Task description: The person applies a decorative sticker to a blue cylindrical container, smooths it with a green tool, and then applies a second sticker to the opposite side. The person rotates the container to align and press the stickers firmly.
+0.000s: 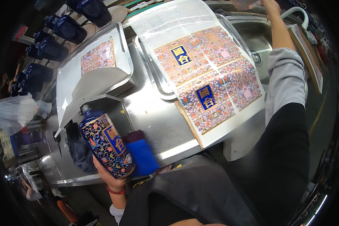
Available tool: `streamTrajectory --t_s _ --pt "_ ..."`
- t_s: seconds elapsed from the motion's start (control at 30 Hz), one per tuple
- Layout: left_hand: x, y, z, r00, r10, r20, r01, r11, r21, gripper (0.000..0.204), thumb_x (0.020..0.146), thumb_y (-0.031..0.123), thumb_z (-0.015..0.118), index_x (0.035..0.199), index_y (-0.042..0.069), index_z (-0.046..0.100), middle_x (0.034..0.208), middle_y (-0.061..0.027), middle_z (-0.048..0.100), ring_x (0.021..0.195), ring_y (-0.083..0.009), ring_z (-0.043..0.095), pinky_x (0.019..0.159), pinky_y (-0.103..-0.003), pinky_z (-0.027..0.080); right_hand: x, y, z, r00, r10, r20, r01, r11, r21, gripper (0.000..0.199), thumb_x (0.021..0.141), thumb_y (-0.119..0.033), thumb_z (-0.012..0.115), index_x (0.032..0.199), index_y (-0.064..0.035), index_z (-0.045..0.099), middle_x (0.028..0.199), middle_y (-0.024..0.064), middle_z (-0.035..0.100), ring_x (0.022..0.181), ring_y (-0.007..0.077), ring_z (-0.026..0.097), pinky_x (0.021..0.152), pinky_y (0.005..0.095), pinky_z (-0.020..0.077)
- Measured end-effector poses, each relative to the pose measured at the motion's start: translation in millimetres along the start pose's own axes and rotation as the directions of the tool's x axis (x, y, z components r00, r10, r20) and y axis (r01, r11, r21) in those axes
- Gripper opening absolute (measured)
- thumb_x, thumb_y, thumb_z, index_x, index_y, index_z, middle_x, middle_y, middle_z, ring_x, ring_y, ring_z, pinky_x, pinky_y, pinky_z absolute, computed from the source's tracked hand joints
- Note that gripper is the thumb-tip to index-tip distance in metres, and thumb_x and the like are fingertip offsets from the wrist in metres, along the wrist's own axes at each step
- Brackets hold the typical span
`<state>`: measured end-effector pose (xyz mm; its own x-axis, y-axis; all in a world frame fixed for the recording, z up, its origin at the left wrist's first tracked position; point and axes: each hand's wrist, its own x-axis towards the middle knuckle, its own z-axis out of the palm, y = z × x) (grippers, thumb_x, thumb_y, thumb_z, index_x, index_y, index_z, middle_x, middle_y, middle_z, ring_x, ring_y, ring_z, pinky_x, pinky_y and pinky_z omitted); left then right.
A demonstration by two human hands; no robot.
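My left hand (pixel 112 177) is closed around the lower side of a dark blue bottle (pixel 101 145), which leans with its neck away from me. Colourful flowers and a blue panel with a gold border cover the bottle's body. Far off at the upper right, my right hand (pixel 272 9) reaches past the sink, its fingers cut off by the picture's edge. A translucent, pinkish thing (pixel 246 3) shows right beside it, too little of it in view to name. Between my arms lie printed flower-pattern transfer sheets (pixel 224 84), stacked partly over a metal tray (pixel 158 81).
Another metal tray (pixel 129 56) at the left bears a printed sheet with a curled white paper. Blue (pixel 142 160) and grey cloths (pixel 81 150) lie by the bottle. A steel sink (pixel 243 28) with a white faucet (pixel 304 13) stands right. Several plain blue bottles (pixel 69 30) line the far left.
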<state>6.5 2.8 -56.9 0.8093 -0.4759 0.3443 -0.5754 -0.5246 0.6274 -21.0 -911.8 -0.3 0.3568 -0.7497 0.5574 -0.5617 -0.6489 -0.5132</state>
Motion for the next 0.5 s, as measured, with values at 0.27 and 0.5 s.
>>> streamTrajectory --t_s 0.27,0.5 --pt "0 2 1 0.998 -0.058 0.039 0.063 0.989 -0.133 0.115 0.082 0.055 0.081 0.158 -0.008 0.021 0.148 -0.0224 0.048 0.13 -0.0308 0.056 0.114 -0.043 0.041 -151 139 -10 0.783 0.5 0.37 -0.145 0.725 -0.673 0.06 0.09 -0.058 0.061 0.108 -0.0044 0.078 0.126 0.0236 0.069 0.123 0.0429 0.063 0.102 0.048 0.0488" --pt "11 18 -3 0.999 -0.033 0.024 0.034 0.999 -0.032 0.109 0.07 0.036 0.093 0.149 -0.013 0.037 0.139 -0.0272 0.054 0.127 -0.0401 0.055 0.111 -0.047 0.041 -180 195 2 0.574 0.469 0.671 0.485 0.465 -0.741 0.069 0.096 -0.061 0.05 0.126 -0.0025 0.07 0.133 0.0235 0.067 0.126 0.043 0.062 0.105 0.0577 0.0482"
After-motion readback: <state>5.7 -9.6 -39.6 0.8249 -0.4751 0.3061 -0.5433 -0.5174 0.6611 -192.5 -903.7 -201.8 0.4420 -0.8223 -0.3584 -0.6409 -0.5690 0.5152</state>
